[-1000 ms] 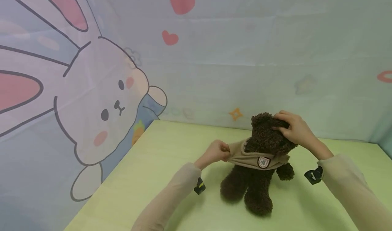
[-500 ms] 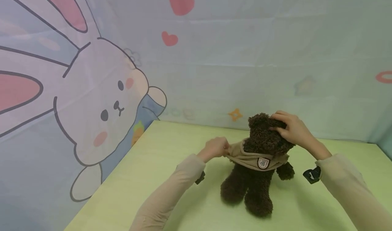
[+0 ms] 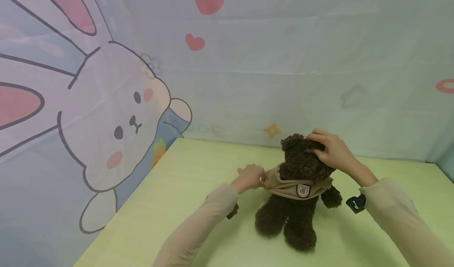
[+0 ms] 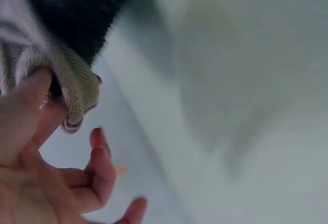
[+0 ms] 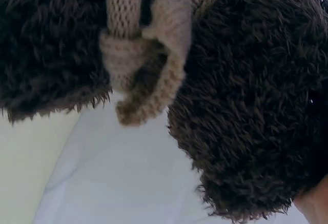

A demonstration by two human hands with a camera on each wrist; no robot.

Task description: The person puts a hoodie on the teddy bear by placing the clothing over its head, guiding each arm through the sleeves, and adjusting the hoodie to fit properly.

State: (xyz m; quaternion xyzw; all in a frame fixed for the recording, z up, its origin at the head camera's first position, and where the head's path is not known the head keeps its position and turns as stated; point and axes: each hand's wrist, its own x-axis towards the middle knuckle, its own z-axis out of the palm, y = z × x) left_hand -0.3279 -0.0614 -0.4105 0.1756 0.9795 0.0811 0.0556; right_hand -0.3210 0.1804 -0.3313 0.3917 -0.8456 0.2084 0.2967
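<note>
1. One dark brown bear (image 3: 299, 210) is on the table (image 3: 170, 188), right of centre in the head view, its body upright and its two legs (image 3: 271, 216) toward the camera
2. Round its upper body sits a tan knitted sweater (image 3: 281, 186), bunched high so the belly and legs are bare; a pale badge (image 3: 303, 190) with a dark border shows on it
3. One furry arm (image 3: 331, 197) hangs out below the sweater on the right of the head view
4. The left hand (image 3: 250, 177) is at the sweater's side edge, thumb and forefinger pinching the knit; in the left wrist view the other fingers stand apart from it, loosely bent
5. The right hand (image 3: 331, 151) grips the head (image 3: 299, 160), fingers over the top and thumb bent across the fur; the right wrist view shows only a bit of that hand at its lower right edge
6. That same view shows a curled, ribbed knit opening hanging between two dark furry masses
7. Both forearms wear beige sleeves (image 3: 397, 219), with a small black device (image 3: 356, 203) at each wrist
8. Behind the yellow-green table hangs a pale backdrop (image 3: 248, 54) printed with a big rabbit (image 3: 99, 117) on the left, red hearts (image 3: 208, 0) above and an orange star (image 3: 272, 130) near the table's far edge
</note>
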